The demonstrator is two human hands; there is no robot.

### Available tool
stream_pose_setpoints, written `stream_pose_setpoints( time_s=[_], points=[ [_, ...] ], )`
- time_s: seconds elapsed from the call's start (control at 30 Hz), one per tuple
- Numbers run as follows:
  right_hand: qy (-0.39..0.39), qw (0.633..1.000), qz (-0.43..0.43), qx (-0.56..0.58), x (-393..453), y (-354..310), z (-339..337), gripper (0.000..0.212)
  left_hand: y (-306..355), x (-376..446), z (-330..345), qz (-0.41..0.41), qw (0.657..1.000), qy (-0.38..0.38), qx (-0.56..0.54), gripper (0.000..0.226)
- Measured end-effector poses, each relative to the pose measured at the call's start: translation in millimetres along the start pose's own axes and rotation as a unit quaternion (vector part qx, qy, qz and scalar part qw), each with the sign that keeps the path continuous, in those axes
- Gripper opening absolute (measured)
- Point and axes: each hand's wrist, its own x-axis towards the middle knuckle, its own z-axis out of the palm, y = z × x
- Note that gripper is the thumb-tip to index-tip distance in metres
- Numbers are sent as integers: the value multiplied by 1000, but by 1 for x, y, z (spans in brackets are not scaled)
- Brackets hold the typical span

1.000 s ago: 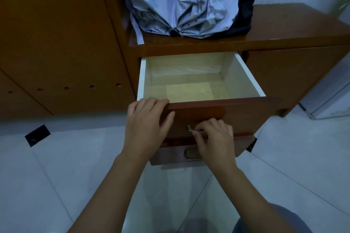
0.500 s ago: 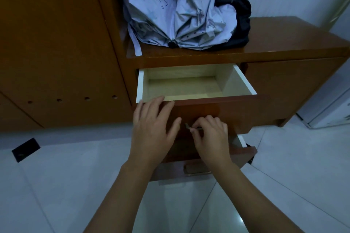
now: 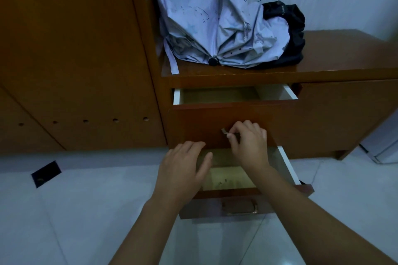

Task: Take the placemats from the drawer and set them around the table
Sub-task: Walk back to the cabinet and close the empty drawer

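The top drawer [image 3: 204,122] of a brown wooden cabinet stands only a little way out, with a pale bare interior showing. My right hand [image 3: 249,144] grips its metal handle [image 3: 225,132] with curled fingers. My left hand [image 3: 183,169] hovers with relaxed fingers below the top drawer front, over the left side of the lower drawer [image 3: 286,165], which is pulled out far. The lower drawer shows a pale bottom with small dark specks. No placemats appear in either drawer.
A folded pale-blue umbrella [image 3: 215,34] and a black bag [image 3: 290,34] lie on the cabinet top. A tall wooden wardrobe panel [image 3: 75,60] stands to the left. White floor tiles [image 3: 75,210] spread below, with a black floor socket [image 3: 46,173].
The top drawer has slid inward and is nearly closed. My left hand left its upper edge and dropped over the lower drawer. My right hand stays on the handle.
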Motion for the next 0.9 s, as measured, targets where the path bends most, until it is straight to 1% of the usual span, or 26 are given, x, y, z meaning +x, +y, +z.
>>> stream_pose_setpoints(
  time_s=[0.23,0.3,0.4,0.53,0.7,0.9],
  points=[
    [-12,1000,6,-14,22,-1,8,4,-12,-3,0,-18,999,-23,37,43],
    [-20,1000,10,-19,28,-2,11,4,-15,-4,-3,-27,999,-26,38,43],
    [-29,999,16,-31,36,-3,14,3,-16,-5,-7,-32,999,-23,34,36],
    [-43,998,25,-43,44,-7,13,4,-18,-6,-10,-37,998,-29,33,35],
    [-41,997,34,-57,55,-9,16,6,-20,-5,-9,-40,998,-35,45,40],
    [-27,999,17,-45,65,-4,24,5,-24,-3,-4,-36,998,-29,43,42]
  ],
)
